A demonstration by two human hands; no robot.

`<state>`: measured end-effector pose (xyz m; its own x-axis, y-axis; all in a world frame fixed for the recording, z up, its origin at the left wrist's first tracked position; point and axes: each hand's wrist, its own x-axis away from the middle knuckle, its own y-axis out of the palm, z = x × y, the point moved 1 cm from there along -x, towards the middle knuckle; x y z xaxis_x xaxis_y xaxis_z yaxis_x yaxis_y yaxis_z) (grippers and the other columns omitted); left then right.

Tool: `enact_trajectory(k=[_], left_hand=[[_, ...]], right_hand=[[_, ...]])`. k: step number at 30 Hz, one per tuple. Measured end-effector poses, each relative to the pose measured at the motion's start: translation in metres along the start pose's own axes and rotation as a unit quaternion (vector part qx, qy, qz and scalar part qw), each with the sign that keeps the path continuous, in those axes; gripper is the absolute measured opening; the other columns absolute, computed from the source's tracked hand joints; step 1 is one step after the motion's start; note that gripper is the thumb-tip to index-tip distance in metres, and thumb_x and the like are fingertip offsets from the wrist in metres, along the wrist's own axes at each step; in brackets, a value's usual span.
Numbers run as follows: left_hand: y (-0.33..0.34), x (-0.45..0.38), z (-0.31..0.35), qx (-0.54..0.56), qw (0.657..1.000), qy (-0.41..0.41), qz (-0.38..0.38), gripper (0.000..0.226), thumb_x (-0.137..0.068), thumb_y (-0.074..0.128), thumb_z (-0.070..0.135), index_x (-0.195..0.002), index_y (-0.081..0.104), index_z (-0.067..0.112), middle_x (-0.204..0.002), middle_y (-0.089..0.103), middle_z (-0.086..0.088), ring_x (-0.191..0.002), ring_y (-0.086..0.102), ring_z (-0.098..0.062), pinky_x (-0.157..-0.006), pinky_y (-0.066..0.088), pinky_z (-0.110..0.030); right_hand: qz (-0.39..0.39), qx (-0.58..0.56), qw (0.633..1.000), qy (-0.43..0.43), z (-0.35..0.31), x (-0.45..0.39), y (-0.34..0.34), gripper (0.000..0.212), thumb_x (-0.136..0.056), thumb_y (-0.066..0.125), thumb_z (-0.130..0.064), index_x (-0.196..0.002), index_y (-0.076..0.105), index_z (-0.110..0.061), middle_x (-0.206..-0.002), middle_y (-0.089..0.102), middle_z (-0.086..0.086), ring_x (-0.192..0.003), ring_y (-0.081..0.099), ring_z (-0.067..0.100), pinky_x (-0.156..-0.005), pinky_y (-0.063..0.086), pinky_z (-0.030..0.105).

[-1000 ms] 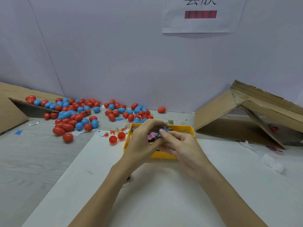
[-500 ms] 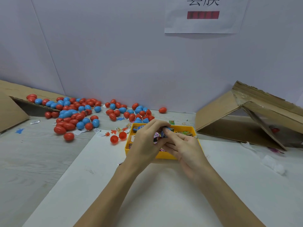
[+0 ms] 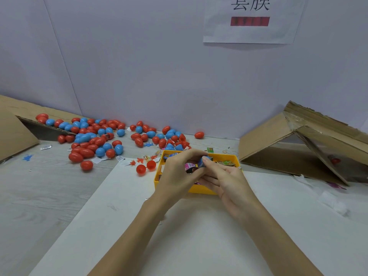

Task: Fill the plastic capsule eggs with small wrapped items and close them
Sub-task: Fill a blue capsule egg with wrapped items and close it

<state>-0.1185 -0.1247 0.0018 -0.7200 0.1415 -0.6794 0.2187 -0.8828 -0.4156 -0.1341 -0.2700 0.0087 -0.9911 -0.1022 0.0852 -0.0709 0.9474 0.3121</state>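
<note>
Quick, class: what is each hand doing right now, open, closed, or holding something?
Left hand: closed, fingers curled round a pink wrapped item.
Right hand: thumb and fingers pinch a blue capsule egg above the yellow tray.

Over my yellow tray (image 3: 201,189), my left hand (image 3: 179,176) and right hand (image 3: 229,180) pinch a blue capsule egg (image 3: 203,161) and pink wrapped item (image 3: 189,166) together.

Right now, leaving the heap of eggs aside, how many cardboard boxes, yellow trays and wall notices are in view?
brown cardboard boxes: 2, left and right
yellow plastic tray: 1
white paper notice on the wall: 1
Total: 4
</note>
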Motion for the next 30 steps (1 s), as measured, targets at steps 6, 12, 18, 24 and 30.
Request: enact_trajectory(k=[6,12,18,24,30], left_hand=[[0.0,-0.001,0.0,-0.054,0.998,0.04,0.018,0.037,-0.084,0.08,0.009,-0.12,0.07,0.011,-0.108,0.072,0.004,-0.099,0.065,-0.005,-0.088,0.051,-0.012],[0.001,-0.002,0.0,-0.127,0.99,0.067,0.002,0.037,-0.083,0.081,0.01,-0.118,0.07,0.007,-0.11,0.073,-0.004,-0.1,0.067,-0.013,-0.091,0.045,-0.005],[0.0,0.0,0.0,-0.153,0.985,0.077,-0.031,0.042,-0.078,0.085,0.003,-0.117,0.071,0.007,-0.111,0.07,-0.008,-0.101,0.065,-0.02,-0.088,0.055,-0.024],[0.0,-0.001,0.0,-0.102,0.994,0.04,-0.021,0.047,-0.081,0.082,0.003,-0.125,0.068,0.009,-0.116,0.069,-0.006,-0.105,0.063,-0.014,-0.089,0.055,-0.02],[-0.007,-0.001,-0.001,-0.038,0.999,0.024,-0.002,0.037,-0.084,0.08,0.007,-0.12,0.072,0.007,-0.107,0.072,-0.005,-0.096,0.068,-0.01,-0.086,0.054,-0.013]], right_hand=[[0.013,0.007,1.0,-0.011,0.001,0.0,0.001,0.029,-0.096,0.07,-0.028,-0.11,0.076,-0.003,-0.103,0.079,0.012,-0.1,0.076,0.023,-0.091,0.06,0.036],[0.064,0.126,0.987,-0.078,0.004,-0.003,0.0,0.036,-0.091,0.074,-0.035,-0.114,0.075,-0.007,-0.093,0.08,0.005,-0.085,0.078,0.018,-0.077,0.063,0.03],[0.089,0.257,0.952,-0.138,0.007,-0.004,0.002,0.042,-0.085,0.079,-0.04,-0.121,0.07,-0.018,-0.105,0.075,-0.005,-0.096,0.074,0.013,-0.082,0.064,0.037],[0.1,0.318,0.927,-0.172,0.006,-0.005,-0.004,0.021,-0.09,0.078,-0.031,-0.107,0.076,-0.018,-0.096,0.077,-0.004,-0.093,0.072,0.014,-0.084,0.061,0.032],[-0.006,0.088,0.996,-0.033,-0.001,-0.009,-0.013,0.026,-0.094,0.071,-0.022,-0.114,0.076,-0.005,-0.106,0.078,0.014,-0.099,0.073,0.021,-0.088,0.056,0.032]])
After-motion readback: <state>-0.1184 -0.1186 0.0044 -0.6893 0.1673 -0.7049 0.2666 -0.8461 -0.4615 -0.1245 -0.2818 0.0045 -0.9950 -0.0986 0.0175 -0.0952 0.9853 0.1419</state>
